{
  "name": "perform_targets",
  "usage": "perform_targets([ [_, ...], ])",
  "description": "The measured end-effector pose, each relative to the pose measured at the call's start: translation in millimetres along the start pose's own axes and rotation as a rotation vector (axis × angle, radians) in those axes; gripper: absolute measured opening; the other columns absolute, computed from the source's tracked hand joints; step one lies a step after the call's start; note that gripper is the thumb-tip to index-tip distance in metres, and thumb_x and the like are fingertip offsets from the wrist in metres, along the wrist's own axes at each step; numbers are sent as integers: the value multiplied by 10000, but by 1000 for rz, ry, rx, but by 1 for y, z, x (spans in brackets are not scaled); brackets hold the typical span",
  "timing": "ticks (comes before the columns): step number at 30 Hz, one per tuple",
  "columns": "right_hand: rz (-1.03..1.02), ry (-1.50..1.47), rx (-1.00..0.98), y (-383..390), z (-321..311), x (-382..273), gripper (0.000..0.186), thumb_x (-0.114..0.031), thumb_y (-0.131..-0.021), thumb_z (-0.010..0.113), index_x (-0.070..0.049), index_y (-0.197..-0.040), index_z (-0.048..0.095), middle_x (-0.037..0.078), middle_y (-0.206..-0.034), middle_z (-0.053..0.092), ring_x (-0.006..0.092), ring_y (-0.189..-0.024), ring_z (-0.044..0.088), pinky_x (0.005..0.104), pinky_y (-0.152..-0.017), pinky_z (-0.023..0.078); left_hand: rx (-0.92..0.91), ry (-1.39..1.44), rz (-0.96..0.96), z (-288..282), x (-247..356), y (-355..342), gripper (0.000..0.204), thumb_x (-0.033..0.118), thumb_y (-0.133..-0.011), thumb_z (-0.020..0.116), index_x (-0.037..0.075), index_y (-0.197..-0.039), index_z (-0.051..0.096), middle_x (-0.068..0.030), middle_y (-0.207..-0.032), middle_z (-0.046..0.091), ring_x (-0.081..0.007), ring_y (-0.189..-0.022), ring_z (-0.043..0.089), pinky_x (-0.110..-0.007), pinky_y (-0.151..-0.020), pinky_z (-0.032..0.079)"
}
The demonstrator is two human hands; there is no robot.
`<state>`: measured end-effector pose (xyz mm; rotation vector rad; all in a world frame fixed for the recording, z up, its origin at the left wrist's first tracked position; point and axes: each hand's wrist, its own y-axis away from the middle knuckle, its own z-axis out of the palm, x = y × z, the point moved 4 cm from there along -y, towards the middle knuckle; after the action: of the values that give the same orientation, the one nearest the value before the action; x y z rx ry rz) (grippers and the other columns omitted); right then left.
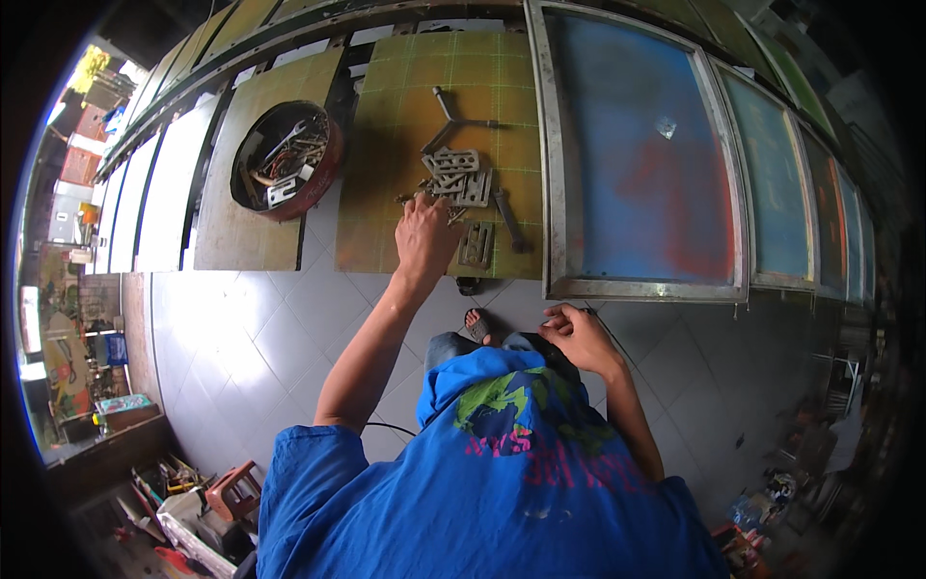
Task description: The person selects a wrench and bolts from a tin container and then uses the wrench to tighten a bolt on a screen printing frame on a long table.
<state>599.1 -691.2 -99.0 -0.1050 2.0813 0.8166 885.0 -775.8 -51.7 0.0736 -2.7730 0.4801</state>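
My left hand reaches over the yellow-green board, fingers apart and tips down at the near side of a pile of slotted metal plates. Its fingertips touch small metal pieces there, partly hidden by the hand. A single slotted plate lies just right of the hand, beside a dark metal bar tool. Beyond the pile rests a three-armed socket wrench. My right hand hangs over the floor in front of the framed screen, its fingers curled together; whatever they hold is too small to make out.
A round dark-red tub with wrenches and loose hardware stands left of the board. Metal-framed blue screens line the right side. Grey floor tiles lie below. A red stool and clutter sit at lower left.
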Motion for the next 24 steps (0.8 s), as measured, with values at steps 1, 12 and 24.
perform_targets([
  [1, -5, -1, 18, 2, 0, 4, 459, -330, -878, 763, -6, -1176, 634, 119, -963, 713, 200, -816, 693, 328, -781, 546, -16, 59, -19, 4, 6, -4, 341, 338, -836, 726, 35, -993, 723, -157, -934, 704, -379, -865, 682, -458, -779, 548],
  [12, 180, -71, 206, 73, -13, 38, 458, -309, -876, 760, 3, -1193, 651, 108, -951, 728, 187, -825, 694, 312, -787, 539, -387, -154, -206, 93, 60, -22, 414, 463, -756, 788, 67, -852, 716, -143, -881, 729, -334, -853, 728, -476, -729, 575],
  [24, 61, -199, 350, 147, -70, 132, 508, -322, -854, 780, -3, -1222, 636, 127, -945, 711, 206, -790, 690, 327, -735, 550, -401, -82, -332, 82, 85, -16, 229, 236, -806, 681, 83, -954, 764, -173, -885, 731, -347, -859, 720, -444, -754, 556],
])
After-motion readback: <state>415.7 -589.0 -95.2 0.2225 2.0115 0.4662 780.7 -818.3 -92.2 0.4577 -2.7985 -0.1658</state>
